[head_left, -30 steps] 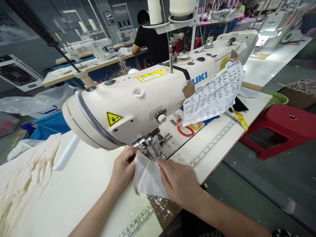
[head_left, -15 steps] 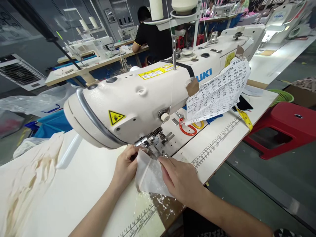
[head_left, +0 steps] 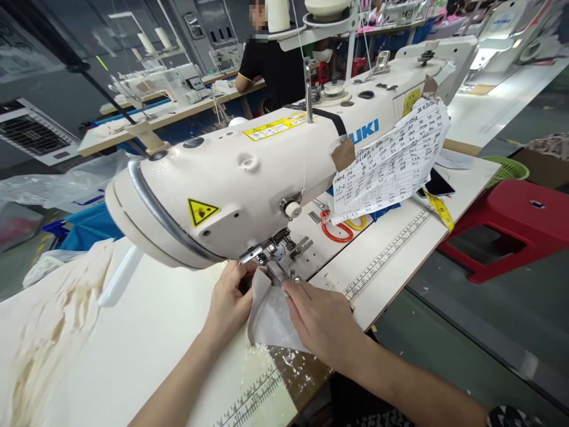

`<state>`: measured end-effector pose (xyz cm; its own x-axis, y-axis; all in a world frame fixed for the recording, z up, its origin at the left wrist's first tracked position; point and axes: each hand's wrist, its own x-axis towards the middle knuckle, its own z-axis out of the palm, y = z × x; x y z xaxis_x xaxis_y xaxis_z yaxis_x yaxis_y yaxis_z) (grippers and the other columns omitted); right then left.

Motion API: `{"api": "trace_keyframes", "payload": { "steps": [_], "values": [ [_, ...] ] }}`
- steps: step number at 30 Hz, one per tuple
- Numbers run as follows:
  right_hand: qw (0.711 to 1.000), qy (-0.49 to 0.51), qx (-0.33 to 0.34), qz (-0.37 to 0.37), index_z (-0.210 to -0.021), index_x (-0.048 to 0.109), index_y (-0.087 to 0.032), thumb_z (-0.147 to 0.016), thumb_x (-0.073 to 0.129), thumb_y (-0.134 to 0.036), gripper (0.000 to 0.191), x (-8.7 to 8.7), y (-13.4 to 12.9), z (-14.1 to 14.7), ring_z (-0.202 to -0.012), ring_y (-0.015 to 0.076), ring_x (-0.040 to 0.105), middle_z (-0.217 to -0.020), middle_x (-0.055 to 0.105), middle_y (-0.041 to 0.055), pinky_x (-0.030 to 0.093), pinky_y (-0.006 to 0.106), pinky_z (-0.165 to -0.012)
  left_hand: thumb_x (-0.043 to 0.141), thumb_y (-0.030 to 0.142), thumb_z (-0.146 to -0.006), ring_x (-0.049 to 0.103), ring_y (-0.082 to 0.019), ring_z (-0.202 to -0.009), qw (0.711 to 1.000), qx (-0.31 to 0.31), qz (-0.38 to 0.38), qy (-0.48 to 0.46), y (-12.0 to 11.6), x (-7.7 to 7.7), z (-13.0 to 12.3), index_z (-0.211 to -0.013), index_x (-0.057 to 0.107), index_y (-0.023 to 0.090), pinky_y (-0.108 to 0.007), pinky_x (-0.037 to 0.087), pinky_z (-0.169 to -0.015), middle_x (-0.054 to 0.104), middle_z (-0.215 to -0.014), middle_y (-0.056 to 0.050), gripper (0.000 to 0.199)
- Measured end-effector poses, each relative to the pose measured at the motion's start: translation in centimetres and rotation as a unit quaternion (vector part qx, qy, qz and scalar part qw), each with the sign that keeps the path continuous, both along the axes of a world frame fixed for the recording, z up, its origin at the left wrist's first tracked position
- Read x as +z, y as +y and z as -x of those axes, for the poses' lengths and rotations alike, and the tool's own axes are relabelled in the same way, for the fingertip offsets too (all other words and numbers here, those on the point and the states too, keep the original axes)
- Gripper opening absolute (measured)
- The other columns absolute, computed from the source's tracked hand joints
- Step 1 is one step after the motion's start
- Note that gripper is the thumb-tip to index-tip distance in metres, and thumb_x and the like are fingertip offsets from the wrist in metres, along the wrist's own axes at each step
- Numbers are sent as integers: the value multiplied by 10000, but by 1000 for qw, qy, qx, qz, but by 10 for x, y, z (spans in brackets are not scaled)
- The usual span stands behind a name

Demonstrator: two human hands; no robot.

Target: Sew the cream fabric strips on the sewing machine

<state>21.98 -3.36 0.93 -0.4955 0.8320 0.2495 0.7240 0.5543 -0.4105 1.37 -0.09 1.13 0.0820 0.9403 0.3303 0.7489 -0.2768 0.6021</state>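
Left hand point(head_left: 229, 299) pinching white fabric piece point(head_left: 271, 317), right hand point(head_left: 322, 320) pressing it flat, open

cream sewing machine point(head_left: 249, 178), red stool point(head_left: 515, 228), orange scissors point(head_left: 335, 231)

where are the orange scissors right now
In the head view the orange-handled scissors lie on the sewing table, right of the needle area, just under the handwritten paper sheet taped to the sewing machine.

A small piece of thin, sheer white fabric point(head_left: 271, 317) lies flat near the front edge of the counter point(head_left: 133, 332), its far corner tucked up under the presser foot point(head_left: 281, 274) of the sewing machine.
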Motion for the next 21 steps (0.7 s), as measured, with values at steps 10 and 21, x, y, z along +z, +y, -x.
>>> {"api": "trace_keyframes", "payload": {
  "steps": [10,21],
  "values": [
    [1000,7,-5,-3,-1242,555,-133,-992,458,-136,268,2,-1,-1,-715,225,687,-932,710,62,459,327,-529,563,337,-877,648,-175,-793,998,-9,-59,34,2,-3,2,-824,648,218,-270,507,-666,695,-869,-24,156],
    [1000,-19,-18,14,-1245,571,-142,-1006,442,-141,271,5,1,4,-774,229,716,-962,724,65,487,316,-541,497,64,-910,621,-177,-825,959,-91,-219,153,2,-5,4,-889,571,193,-288,520,-704,671,-886,-50,150]
  ]
}}
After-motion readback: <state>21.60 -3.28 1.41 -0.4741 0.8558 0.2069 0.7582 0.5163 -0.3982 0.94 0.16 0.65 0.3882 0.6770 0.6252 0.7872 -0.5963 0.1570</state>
